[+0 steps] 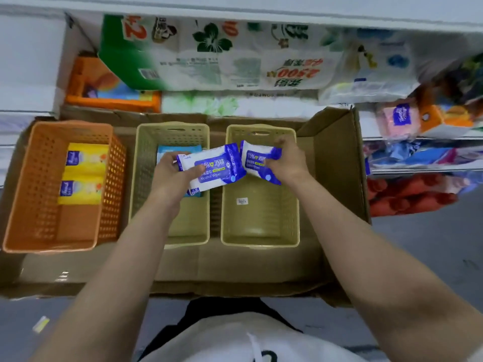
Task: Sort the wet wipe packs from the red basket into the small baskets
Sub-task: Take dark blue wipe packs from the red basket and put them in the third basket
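Each hand (172, 169) (283, 159) grips a pack above basket rims (217, 184).

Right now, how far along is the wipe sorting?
Partly done. Two yellow packs lie in the orange basket, and a light blue pack in the middle beige basket. The left hand and right hand each hold a blue alcohol wipe pack. The right beige basket holds no packs yet. The red basket is out of view.

blue-white wipe packs (213, 167), held above beige baskets (260, 231)
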`<control>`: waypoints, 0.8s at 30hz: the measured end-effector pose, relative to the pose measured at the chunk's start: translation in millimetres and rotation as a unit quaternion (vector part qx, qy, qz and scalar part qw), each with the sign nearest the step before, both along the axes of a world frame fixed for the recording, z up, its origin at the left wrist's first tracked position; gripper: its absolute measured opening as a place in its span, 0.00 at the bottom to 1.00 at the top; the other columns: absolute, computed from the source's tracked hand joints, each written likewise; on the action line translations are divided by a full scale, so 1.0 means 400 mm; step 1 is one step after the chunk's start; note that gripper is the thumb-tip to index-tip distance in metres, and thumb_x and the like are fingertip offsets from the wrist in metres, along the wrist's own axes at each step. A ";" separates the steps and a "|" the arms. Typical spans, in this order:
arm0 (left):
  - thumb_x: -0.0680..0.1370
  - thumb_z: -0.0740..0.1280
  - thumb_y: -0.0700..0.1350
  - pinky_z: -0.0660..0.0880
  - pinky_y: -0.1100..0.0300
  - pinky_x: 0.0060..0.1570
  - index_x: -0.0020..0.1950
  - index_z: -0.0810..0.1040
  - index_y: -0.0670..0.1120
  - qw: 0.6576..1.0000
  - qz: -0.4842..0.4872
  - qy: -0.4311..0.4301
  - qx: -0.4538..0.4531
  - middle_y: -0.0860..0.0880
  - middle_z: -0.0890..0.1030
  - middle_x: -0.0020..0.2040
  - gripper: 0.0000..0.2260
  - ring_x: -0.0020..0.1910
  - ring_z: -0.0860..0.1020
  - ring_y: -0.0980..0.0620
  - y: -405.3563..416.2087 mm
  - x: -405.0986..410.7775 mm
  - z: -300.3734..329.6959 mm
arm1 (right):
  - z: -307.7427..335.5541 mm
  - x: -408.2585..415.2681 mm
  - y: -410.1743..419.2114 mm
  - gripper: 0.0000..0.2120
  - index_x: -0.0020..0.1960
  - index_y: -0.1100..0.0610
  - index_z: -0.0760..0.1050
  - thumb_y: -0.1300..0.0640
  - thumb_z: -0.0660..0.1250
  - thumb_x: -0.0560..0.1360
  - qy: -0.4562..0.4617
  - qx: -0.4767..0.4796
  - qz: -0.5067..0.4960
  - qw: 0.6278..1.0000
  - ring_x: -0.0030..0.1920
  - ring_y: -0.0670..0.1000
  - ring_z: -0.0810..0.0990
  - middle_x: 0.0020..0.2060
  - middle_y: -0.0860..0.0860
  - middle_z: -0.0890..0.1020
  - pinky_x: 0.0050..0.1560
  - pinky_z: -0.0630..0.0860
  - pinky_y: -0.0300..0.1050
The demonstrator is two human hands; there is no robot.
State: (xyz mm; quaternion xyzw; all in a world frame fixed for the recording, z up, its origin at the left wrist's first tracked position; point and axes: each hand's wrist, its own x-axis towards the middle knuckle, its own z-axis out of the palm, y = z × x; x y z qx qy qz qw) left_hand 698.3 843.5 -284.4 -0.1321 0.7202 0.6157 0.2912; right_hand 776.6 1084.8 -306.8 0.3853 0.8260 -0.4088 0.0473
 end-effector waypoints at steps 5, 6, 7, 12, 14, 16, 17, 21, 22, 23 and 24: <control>0.70 0.78 0.40 0.81 0.50 0.47 0.59 0.75 0.44 0.999 0.003 -0.035 -0.017 0.46 0.84 0.53 0.21 0.48 0.85 0.48 -0.013 -0.040 -0.054 | -0.074 -0.095 -0.002 0.12 0.55 0.58 0.77 0.61 0.72 0.72 -0.080 0.081 0.060 0.992 0.55 0.58 0.81 0.52 0.57 0.84 0.52 0.78 0.46; 0.70 0.78 0.40 0.81 0.50 0.47 0.59 0.75 0.44 0.999 -0.002 -0.041 -0.018 0.46 0.84 0.52 0.20 0.48 0.85 0.49 -0.017 -0.045 -0.063 | -0.087 -0.108 -0.002 0.11 0.54 0.58 0.78 0.61 0.72 0.73 -0.091 0.092 0.055 0.990 0.54 0.59 0.82 0.52 0.57 0.84 0.52 0.78 0.47; 0.70 0.78 0.41 0.81 0.52 0.45 0.58 0.75 0.44 0.999 -0.007 -0.045 -0.019 0.47 0.85 0.52 0.20 0.47 0.85 0.50 -0.020 -0.049 -0.070 | -0.099 -0.116 -0.002 0.10 0.54 0.58 0.79 0.61 0.71 0.73 -0.105 0.101 0.049 0.988 0.54 0.59 0.82 0.51 0.57 0.84 0.50 0.77 0.46; 0.71 0.77 0.42 0.81 0.54 0.45 0.58 0.76 0.44 0.997 -0.039 -0.058 -0.026 0.48 0.85 0.50 0.19 0.46 0.85 0.52 -0.012 -0.075 -0.085 | -0.151 -0.120 -0.007 0.12 0.57 0.59 0.79 0.60 0.71 0.75 -0.138 0.065 -0.064 0.986 0.57 0.57 0.81 0.56 0.57 0.83 0.48 0.72 0.41; 0.71 0.77 0.42 0.81 0.55 0.44 0.57 0.76 0.45 0.996 -0.054 -0.059 -0.035 0.49 0.85 0.49 0.18 0.45 0.85 0.53 -0.008 -0.086 -0.083 | -0.157 -0.117 -0.015 0.12 0.59 0.59 0.78 0.60 0.71 0.75 -0.129 0.065 -0.088 0.986 0.59 0.57 0.81 0.57 0.57 0.83 0.49 0.71 0.40; 0.71 0.76 0.43 0.81 0.59 0.41 0.56 0.76 0.48 0.995 -0.070 -0.057 -0.048 0.51 0.85 0.48 0.17 0.44 0.85 0.56 -0.004 -0.093 -0.078 | -0.158 -0.113 -0.019 0.15 0.62 0.60 0.74 0.60 0.71 0.76 -0.114 0.063 -0.089 0.987 0.60 0.58 0.80 0.59 0.58 0.82 0.52 0.73 0.41; 0.71 0.76 0.44 0.81 0.61 0.39 0.56 0.76 0.48 0.994 -0.075 -0.055 -0.052 0.52 0.85 0.48 0.16 0.43 0.85 0.57 -0.001 -0.096 -0.075 | -0.155 -0.111 -0.021 0.18 0.63 0.60 0.71 0.61 0.70 0.76 -0.115 0.067 -0.084 0.988 0.59 0.59 0.80 0.59 0.59 0.81 0.53 0.74 0.44; 0.72 0.76 0.45 0.80 0.63 0.37 0.55 0.74 0.49 0.992 -0.094 -0.047 -0.066 0.52 0.83 0.48 0.16 0.43 0.84 0.57 0.021 -0.103 -0.061 | -0.134 -0.112 -0.029 0.27 0.67 0.63 0.65 0.61 0.73 0.73 -0.123 0.066 -0.039 0.989 0.63 0.61 0.75 0.64 0.61 0.75 0.61 0.72 0.48; 0.72 0.76 0.45 0.80 0.63 0.37 0.55 0.74 0.49 0.992 -0.099 -0.046 -0.065 0.52 0.83 0.48 0.16 0.43 0.84 0.56 0.029 -0.103 -0.057 | -0.119 -0.115 -0.030 0.29 0.67 0.63 0.65 0.59 0.74 0.72 -0.111 0.066 -0.040 0.991 0.65 0.60 0.74 0.65 0.61 0.73 0.63 0.70 0.48; 0.72 0.76 0.44 0.80 0.63 0.37 0.54 0.74 0.49 0.992 -0.103 -0.045 -0.059 0.52 0.83 0.48 0.15 0.43 0.84 0.56 0.040 -0.102 -0.054 | -0.100 -0.118 -0.030 0.28 0.67 0.63 0.66 0.56 0.74 0.73 -0.085 0.077 -0.053 0.992 0.64 0.59 0.73 0.65 0.60 0.72 0.62 0.70 0.47; 0.72 0.76 0.44 0.80 0.62 0.38 0.53 0.74 0.50 0.992 -0.109 -0.045 -0.051 0.52 0.83 0.49 0.15 0.44 0.84 0.56 0.050 -0.100 -0.051 | -0.077 -0.119 -0.029 0.26 0.66 0.62 0.68 0.54 0.72 0.74 -0.041 0.095 -0.069 0.992 0.63 0.57 0.74 0.64 0.58 0.73 0.60 0.71 0.45</control>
